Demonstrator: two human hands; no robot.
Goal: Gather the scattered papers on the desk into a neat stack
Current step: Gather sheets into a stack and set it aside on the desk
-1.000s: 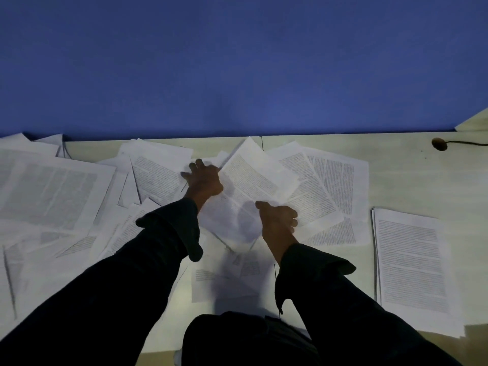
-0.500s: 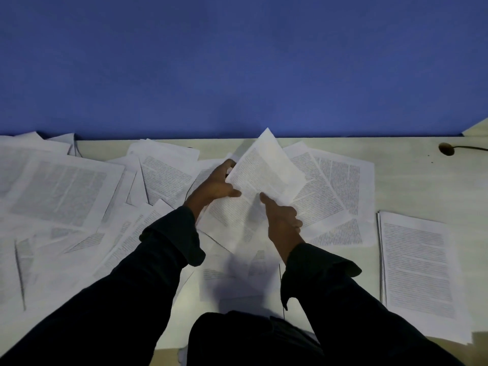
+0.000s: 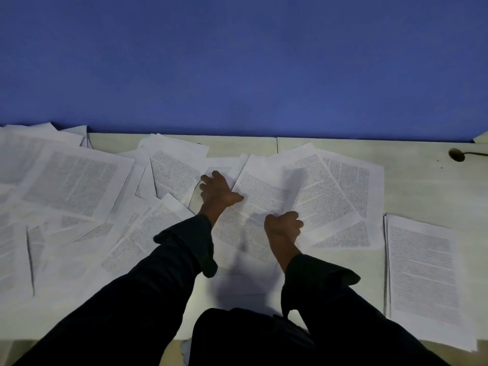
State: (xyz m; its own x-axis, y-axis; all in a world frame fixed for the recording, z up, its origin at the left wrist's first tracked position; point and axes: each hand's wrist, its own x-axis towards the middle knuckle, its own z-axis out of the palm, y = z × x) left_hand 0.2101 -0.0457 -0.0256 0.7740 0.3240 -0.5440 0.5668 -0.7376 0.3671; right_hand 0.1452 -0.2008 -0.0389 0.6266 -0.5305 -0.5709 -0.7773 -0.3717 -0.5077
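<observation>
Loose white printed paper sheets (image 3: 79, 196) lie scattered over the pale bench (image 3: 422, 186), mostly left and centre. The left hand (image 3: 216, 192) presses spread fingers on the left edge of one tilted printed sheet (image 3: 264, 199), thumb on top. The right hand (image 3: 284, 227), fingers curled, grips that sheet's near edge. A squared stack of printed pages (image 3: 425, 276) rests at the right.

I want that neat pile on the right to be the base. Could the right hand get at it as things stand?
Probably yes. The neat pile lies uncovered beside the right hand, with nothing between them. But that hand grips a sheet, which it must release or carry along.
</observation>
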